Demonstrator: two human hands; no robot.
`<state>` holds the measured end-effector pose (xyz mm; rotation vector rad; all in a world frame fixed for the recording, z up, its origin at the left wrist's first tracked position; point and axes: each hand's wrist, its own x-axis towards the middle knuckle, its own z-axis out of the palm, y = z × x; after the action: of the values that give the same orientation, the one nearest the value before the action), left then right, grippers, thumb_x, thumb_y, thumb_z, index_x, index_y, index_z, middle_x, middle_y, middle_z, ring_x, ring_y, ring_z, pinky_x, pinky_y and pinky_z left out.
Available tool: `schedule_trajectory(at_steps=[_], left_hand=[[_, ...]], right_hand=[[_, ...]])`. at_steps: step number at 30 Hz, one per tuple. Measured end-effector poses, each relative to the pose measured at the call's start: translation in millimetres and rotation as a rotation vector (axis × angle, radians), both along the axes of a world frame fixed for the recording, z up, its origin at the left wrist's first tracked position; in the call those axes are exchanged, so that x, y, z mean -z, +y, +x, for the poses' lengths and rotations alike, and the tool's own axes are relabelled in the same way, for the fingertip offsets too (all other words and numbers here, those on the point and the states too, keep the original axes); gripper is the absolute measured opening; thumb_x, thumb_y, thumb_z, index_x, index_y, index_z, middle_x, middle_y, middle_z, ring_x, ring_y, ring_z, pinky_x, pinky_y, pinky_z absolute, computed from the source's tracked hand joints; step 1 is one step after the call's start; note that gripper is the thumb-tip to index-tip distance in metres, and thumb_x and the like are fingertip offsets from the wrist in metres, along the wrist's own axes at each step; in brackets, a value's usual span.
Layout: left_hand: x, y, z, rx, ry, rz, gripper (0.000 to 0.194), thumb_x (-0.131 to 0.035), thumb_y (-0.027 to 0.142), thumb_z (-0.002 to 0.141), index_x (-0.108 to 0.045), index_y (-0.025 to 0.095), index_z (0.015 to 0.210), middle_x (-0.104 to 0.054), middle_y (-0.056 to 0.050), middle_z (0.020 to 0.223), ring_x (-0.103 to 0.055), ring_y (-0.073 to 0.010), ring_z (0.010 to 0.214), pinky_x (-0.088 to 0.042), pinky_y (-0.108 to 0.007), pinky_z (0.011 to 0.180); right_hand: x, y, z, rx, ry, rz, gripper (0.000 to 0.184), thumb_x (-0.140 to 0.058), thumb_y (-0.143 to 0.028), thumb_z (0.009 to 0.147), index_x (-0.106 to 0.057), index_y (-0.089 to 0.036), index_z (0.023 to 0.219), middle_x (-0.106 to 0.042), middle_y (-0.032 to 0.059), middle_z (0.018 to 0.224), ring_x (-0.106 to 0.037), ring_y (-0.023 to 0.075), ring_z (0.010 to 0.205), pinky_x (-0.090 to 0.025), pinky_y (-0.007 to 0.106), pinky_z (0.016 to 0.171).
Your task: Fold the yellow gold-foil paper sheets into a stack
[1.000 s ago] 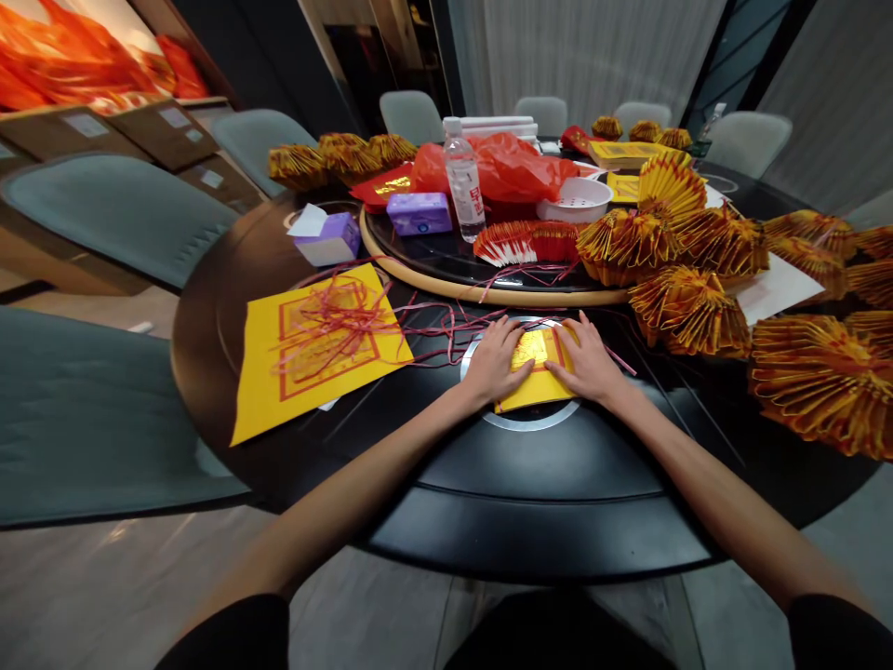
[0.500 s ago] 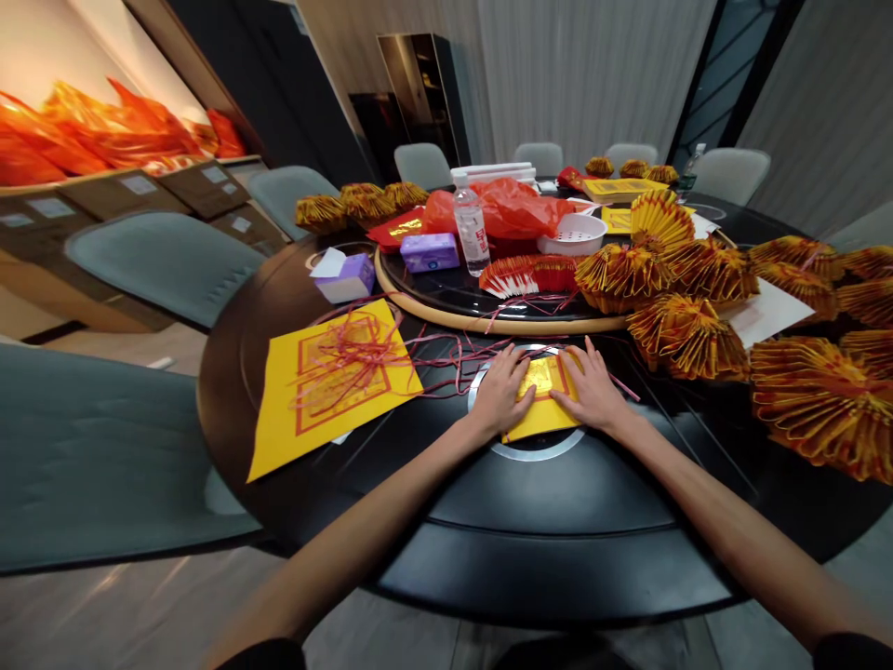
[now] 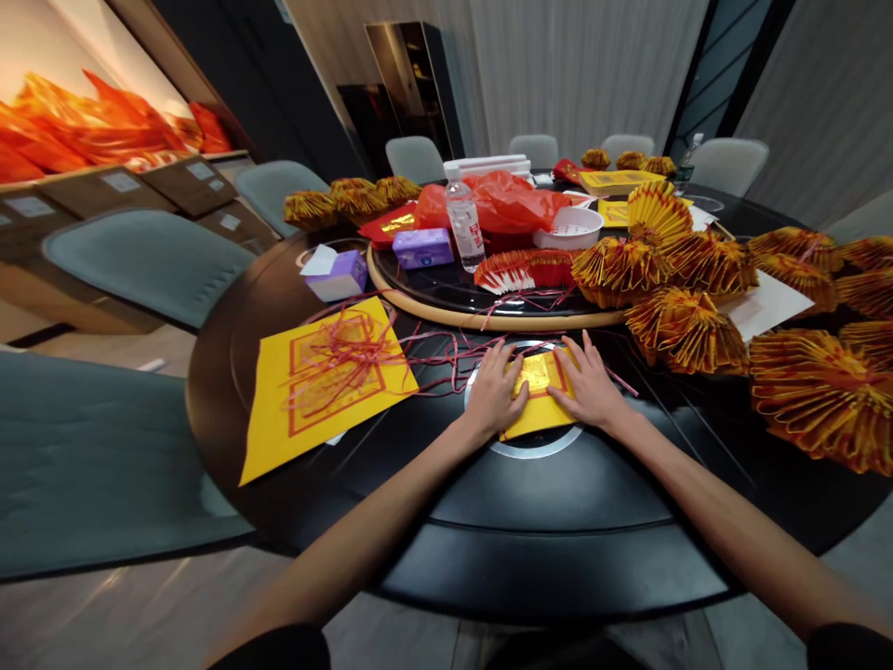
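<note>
A yellow sheet of joss paper (image 3: pixel 539 374) with a gold square and red border lies in front of me over a silver ring (image 3: pixel 537 451) on the table. My left hand (image 3: pixel 497 393) rests flat on its left side, fingers spread. On its right side lies my right hand (image 3: pixel 590 383), the fingers apart too. Whether it is one sheet or a thin stack I cannot tell. Pink ribbon strands (image 3: pixel 453 358) trail behind the hands from a tangled bunch on a larger yellow sheet (image 3: pixel 275 423) at the left.
Pleated yellow-and-red paper fans (image 3: pixel 823 395) crowd the right side. On the raised turntable (image 3: pixel 446 316) stand a water bottle (image 3: pixel 464 223), a purple tissue pack (image 3: pixel 422 248), a white basket (image 3: pixel 570 229), red folded papers (image 3: pixel 526 270) and a red plastic bag (image 3: pixel 495 205). Another tissue pack (image 3: pixel 339 276) sits left.
The view has shifted slightly. Both hands stay on the yellow paper, with the right fingers a little more raised and spread.
</note>
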<state>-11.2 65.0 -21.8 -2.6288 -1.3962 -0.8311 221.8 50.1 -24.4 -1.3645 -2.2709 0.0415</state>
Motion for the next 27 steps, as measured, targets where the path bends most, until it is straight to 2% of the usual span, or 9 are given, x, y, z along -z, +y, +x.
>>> schedule_trajectory(at_steps=[4, 7, 12, 14, 17, 20, 23, 27], left_hand=[[-0.3, -1.1, 1.4, -0.005, -0.017, -0.024, 0.046, -0.054, 0.031, 0.094, -0.061, 0.014, 0.137, -0.055, -0.018, 0.153, -0.039, -0.0380, 0.154, -0.034, -0.063, 0.127], [1.3, -0.2, 1.7, 0.016, -0.042, -0.040, 0.047, -0.056, 0.031, 0.093, -0.060, 0.015, 0.136, -0.056, -0.018, 0.151, -0.042, -0.0386, 0.153, -0.036, -0.063, 0.126], [2.6, 0.6, 1.8, 0.023, -0.049, -0.027, 0.046, -0.055, 0.032, 0.093, -0.061, 0.010, 0.133, -0.057, -0.022, 0.149, -0.044, -0.0404, 0.151, -0.040, -0.062, 0.124], [2.4, 0.6, 1.6, 0.033, -0.053, -0.037, 0.046, -0.055, 0.032, 0.093, -0.061, 0.010, 0.133, -0.058, -0.022, 0.148, -0.045, -0.0405, 0.151, -0.041, -0.062, 0.124], [1.5, 0.3, 1.7, 0.043, -0.066, -0.047, 0.045, -0.055, 0.031, 0.094, -0.061, 0.011, 0.133, -0.058, -0.022, 0.148, -0.044, -0.0406, 0.150, -0.041, -0.063, 0.123], [-0.7, -0.3, 2.3, 0.047, -0.086, -0.044, 0.043, -0.054, 0.031, 0.094, -0.063, 0.011, 0.131, -0.059, -0.021, 0.144, -0.046, -0.0400, 0.148, -0.043, -0.062, 0.120], [-4.1, -1.1, 3.0, 0.054, -0.092, -0.057, 0.042, -0.052, 0.032, 0.095, -0.065, 0.009, 0.128, -0.063, -0.021, 0.129, -0.056, -0.0375, 0.134, -0.051, -0.058, 0.112], [-6.8, -1.0, 3.1, 0.058, -0.075, -0.070, 0.044, -0.051, 0.034, 0.095, -0.065, 0.009, 0.128, -0.064, -0.020, 0.123, -0.060, -0.0340, 0.119, -0.055, -0.055, 0.103]], right_hand=[[2.4, 2.0, 2.0, 0.022, 0.053, -0.056, 0.081, -0.052, -0.059, 0.099, -0.038, -0.010, 0.161, -0.029, 0.0245, 0.170, -0.007, 0.0466, 0.163, -0.023, 0.070, 0.126], [4.9, 6.3, 4.6, 0.026, 0.141, -0.100, 0.084, -0.063, -0.062, 0.093, -0.045, -0.008, 0.156, -0.033, 0.0259, 0.167, -0.008, 0.0464, 0.163, -0.024, 0.067, 0.128], [7.9, 14.6, 9.8, 0.046, 0.340, -0.199, 0.094, -0.080, -0.065, 0.079, -0.050, -0.012, 0.151, -0.037, 0.0245, 0.163, -0.029, 0.0429, 0.158, -0.029, 0.059, 0.129], [8.7, 16.3, 11.2, 0.044, 0.375, -0.210, 0.098, -0.082, -0.066, 0.076, -0.050, -0.015, 0.153, -0.038, 0.0223, 0.162, -0.031, 0.0417, 0.157, -0.029, 0.059, 0.129], [10.1, 16.5, 12.2, 0.035, 0.385, -0.198, 0.095, -0.082, -0.069, 0.075, -0.052, -0.018, 0.150, -0.038, 0.0206, 0.163, -0.025, 0.0424, 0.160, -0.026, 0.062, 0.130], [11.0, 15.5, 12.6, 0.034, 0.394, -0.179, 0.092, -0.079, -0.072, 0.076, -0.055, -0.017, 0.146, -0.039, 0.0216, 0.162, -0.027, 0.0429, 0.159, -0.028, 0.063, 0.129], [10.5, 14.1, 12.9, 0.012, 0.394, -0.136, 0.088, -0.078, -0.072, 0.078, -0.056, -0.016, 0.143, -0.042, 0.0227, 0.159, -0.032, 0.0416, 0.157, -0.029, 0.061, 0.129], [10.2, 12.5, 13.4, -0.034, 0.365, -0.055, 0.085, -0.075, -0.070, 0.083, -0.054, -0.017, 0.146, -0.043, 0.0218, 0.159, -0.027, 0.0418, 0.159, -0.027, 0.064, 0.129]])
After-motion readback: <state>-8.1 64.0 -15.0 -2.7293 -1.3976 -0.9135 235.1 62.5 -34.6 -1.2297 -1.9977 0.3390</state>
